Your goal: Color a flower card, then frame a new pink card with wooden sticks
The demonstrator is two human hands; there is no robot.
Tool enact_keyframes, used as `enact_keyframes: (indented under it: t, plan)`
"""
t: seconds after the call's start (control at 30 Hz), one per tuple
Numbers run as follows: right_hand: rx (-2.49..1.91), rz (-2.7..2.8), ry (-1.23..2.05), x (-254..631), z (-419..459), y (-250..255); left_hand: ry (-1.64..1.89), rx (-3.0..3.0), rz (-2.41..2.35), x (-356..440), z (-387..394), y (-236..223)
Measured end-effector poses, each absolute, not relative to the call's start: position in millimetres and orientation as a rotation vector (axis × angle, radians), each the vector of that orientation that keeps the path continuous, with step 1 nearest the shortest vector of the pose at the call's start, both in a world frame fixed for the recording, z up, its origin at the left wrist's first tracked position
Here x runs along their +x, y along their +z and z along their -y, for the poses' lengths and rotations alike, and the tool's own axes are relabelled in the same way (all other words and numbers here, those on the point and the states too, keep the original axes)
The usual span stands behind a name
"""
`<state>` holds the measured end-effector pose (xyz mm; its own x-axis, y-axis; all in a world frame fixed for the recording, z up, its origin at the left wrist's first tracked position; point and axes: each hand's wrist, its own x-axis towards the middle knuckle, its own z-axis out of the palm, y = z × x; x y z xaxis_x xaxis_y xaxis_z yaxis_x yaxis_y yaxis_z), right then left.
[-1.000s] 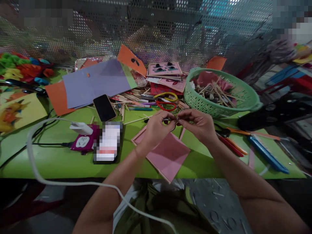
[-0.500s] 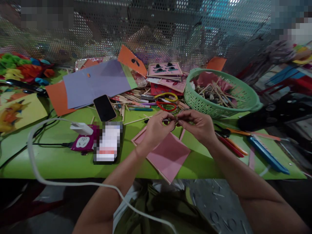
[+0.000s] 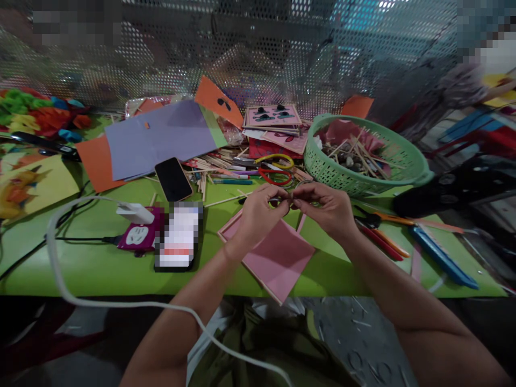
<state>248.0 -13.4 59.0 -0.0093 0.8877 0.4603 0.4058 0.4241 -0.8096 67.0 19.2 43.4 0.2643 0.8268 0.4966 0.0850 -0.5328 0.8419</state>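
My left hand [image 3: 262,210] and my right hand [image 3: 327,208] meet fingertip to fingertip above the green table. Both pinch at one spot. A thin dark, curved piece shows at the left fingers, but most of it is hidden and its kind is unclear. Below them lies a pink square panel [image 3: 280,258] edged with thin wooden sticks, its far corner covered by my hands. Just beyond my fingers rest scissors with red handles [image 3: 275,174] and a pair with yellow handles [image 3: 278,158].
A green basket [image 3: 342,174] with sticks and pebbles stands back right. Pliers [image 3: 381,242] and a blue cutter [image 3: 443,255] lie right. Two phones, one a dark phone [image 3: 173,179], and a purple power socket [image 3: 139,236] are left. A white cable [image 3: 121,304] crosses my left arm.
Almost nothing differs. Both hands stay pinched together over the pink panel, with only very slight shifts of the fingers and the view.
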Motion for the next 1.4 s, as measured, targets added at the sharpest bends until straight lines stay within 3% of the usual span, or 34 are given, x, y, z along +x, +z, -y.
enact_keyframes:
  t: [1.23,1.4]
  plan:
    - [-1.308,1.727,0.325,241.1,17.6,62.4,1.236,2.087,-1.0,66.3,-11.3,50.8]
    - [-1.332,1.582,0.489,240.6,15.5,62.2,1.29,1.903,-0.926,68.2,-12.3,51.1]
